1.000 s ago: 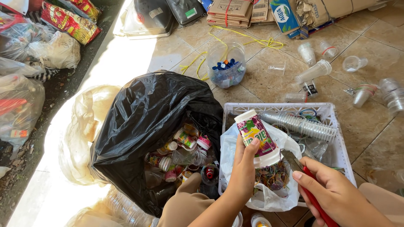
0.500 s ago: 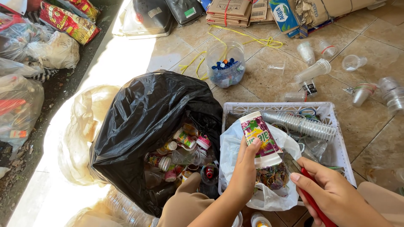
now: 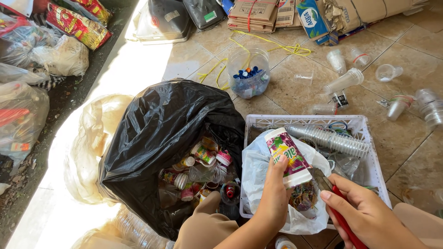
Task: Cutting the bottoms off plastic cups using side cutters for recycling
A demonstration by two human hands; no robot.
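**Cutting at a labelled cup over the crate**

Far to my left, clear bags of rubbish (image 3: 23, 115) are lying along the dark edge of the floor. Next to them the big black bag (image 3: 157, 138) is gaping open, showing small cups and bottles jumbled inside. Beyond it a clear jar of blue caps (image 3: 249, 74) is standing on the tiles.

My left hand (image 3: 272, 203) is reaching up from below, its fingers wrapping tightly around a white plastic cup (image 3: 288, 154) with a purple and green label, holding it tilted over a white plastic bag (image 3: 258, 175) in the front left corner of the white crate (image 3: 369, 157). My right hand (image 3: 364, 214) is closing around a red-handled cutter (image 3: 344, 221), whose blade (image 3: 319, 179) is touching the cup's lower end. Behind it, a long stack of clear cups (image 3: 332, 138) is lying in the crate, and loose clear cups (image 3: 392, 87) are scattering across the tiles to the right.
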